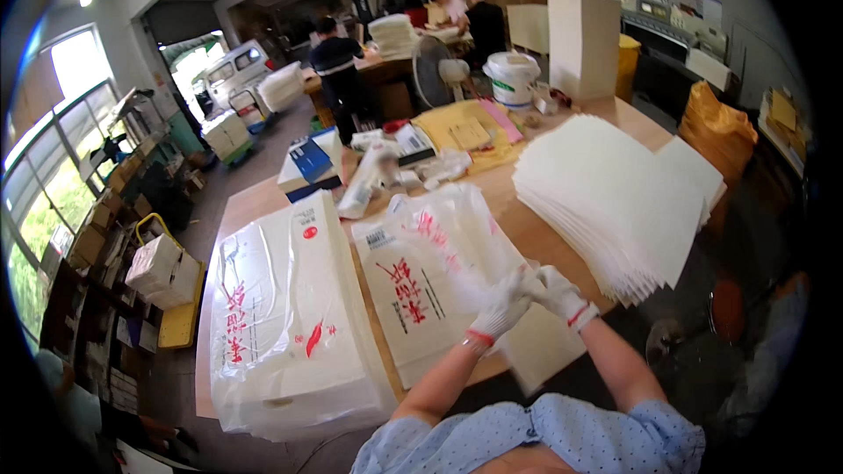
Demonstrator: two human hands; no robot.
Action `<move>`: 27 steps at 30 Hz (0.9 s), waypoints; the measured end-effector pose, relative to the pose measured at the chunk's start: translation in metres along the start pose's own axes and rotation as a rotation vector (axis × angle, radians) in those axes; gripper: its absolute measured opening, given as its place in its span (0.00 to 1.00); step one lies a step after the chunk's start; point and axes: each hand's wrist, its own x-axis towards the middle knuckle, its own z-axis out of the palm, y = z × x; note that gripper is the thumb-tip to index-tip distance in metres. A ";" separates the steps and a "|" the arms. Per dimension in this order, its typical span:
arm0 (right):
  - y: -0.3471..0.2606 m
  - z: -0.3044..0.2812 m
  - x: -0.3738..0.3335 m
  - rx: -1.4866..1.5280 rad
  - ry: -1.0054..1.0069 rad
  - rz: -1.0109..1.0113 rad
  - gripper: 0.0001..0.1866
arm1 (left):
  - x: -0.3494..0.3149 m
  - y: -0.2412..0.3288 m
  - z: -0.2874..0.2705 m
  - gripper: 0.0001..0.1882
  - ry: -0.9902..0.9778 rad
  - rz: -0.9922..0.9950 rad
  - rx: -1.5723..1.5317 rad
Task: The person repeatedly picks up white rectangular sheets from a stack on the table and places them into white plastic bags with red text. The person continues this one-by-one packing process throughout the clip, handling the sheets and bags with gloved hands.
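My left hand [502, 309] and my right hand [560, 292], both in white knit gloves with red cuffs, meet at the lower right corner of a clear plastic bag [430, 333] with red print. Their fingers are bent and close together; what they grip is hidden. Below them a cream sheet [543, 347] reaches past the table's front edge, its left side blurred. The bag lies flat, its far part crumpled. To its left is a thick stack of white sheets in a printed clear bag [299, 325]. A fanned pile of white sheets [615, 193] lies to the right.
Along the table's back are a blue-and-white box [309, 162], a plastic-wrapped roll [367, 183], yellow envelopes [461, 130], a white bucket [512, 83] and a tall white block [583, 46]. Beyond stand a fan [432, 72] and several people. An orange sack [716, 127] stands right.
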 end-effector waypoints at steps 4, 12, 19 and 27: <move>0.048 0.060 0.066 -0.058 0.150 0.189 0.27 | -0.054 -0.044 0.002 0.30 -0.283 -0.180 0.228; 0.137 0.104 0.111 -0.127 -0.156 0.167 0.25 | -0.151 -0.232 -0.040 0.16 -0.055 -0.364 1.767; 0.138 0.084 0.011 -0.072 -0.212 -0.025 0.28 | -0.222 -0.153 -0.064 0.10 0.443 -0.384 1.329; 0.149 0.071 -0.050 0.215 -0.044 -0.161 0.18 | -0.226 -0.008 -0.080 0.06 0.189 -0.648 0.835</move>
